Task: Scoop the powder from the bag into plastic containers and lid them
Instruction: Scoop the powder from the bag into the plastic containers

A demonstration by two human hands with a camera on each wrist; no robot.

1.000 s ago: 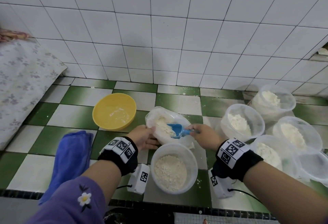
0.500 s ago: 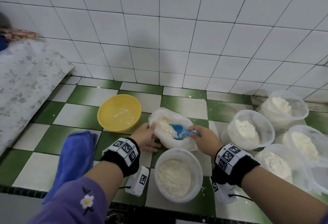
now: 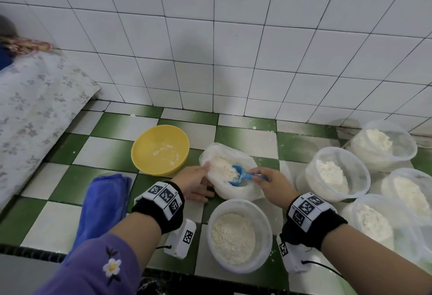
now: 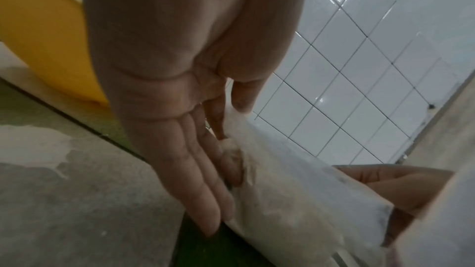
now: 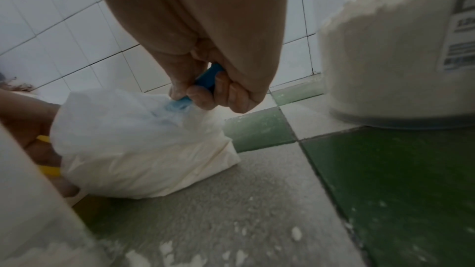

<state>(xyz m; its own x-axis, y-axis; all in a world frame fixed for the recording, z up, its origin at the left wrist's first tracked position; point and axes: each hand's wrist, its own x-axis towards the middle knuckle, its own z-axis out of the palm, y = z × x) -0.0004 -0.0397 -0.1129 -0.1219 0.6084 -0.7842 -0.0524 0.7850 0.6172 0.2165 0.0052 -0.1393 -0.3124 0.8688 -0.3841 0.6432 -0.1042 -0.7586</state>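
A yellow bowl (image 3: 160, 149) sits in the middle of the frame on the green-and-white tiled surface (image 3: 107, 152), just left of the bag (image 3: 228, 171); a blue cloth (image 3: 102, 203) lies at lower left and a flowered cover (image 3: 30, 112) fills the left edge. The bag of powder (image 3: 222, 166) stands open at centre, between the bowl and the tubs. The left hand (image 3: 192, 182) lies against the bag's left side with fingers (image 4: 205, 190) straight, thumb at the rim. The right hand (image 3: 271, 186) has its grip curled tight round the handle of a blue scoop (image 3: 238, 175), whose cup is sunk in the powder inside the bag. Five tubs hold powder, all without lids: one (image 3: 238, 234) just below the bag, four (image 3: 336, 173) clustered at the right edge. One scoop, one bag, one bowl.
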